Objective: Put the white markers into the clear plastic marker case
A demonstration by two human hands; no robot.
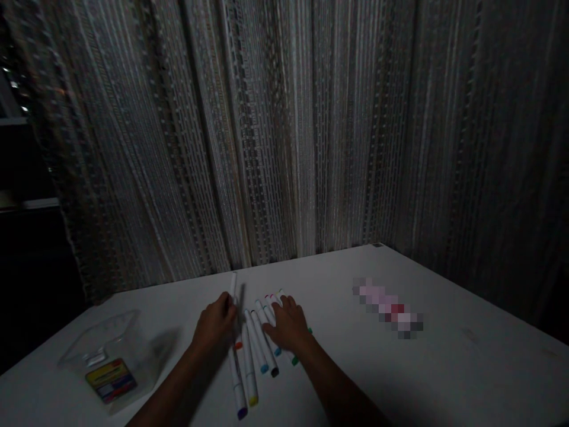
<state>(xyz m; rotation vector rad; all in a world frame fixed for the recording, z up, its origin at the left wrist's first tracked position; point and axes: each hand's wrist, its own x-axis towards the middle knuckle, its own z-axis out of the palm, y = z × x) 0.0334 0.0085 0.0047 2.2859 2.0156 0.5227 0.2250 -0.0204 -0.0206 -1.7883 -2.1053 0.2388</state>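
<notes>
Several white marker pens with coloured caps lie side by side on a white table. My left hand is closed around one white marker, whose upper end sticks out past my fingers. My right hand lies flat on the right part of the row, fingers spread over the pens. Caps in blue, black, yellow, purple, orange and green show below and beside my hands.
A clear plastic box with a colourful label stands at the table's left front. A blurred pinkish object lies to the right. A pale patterned curtain hangs close behind the table. The room is dim.
</notes>
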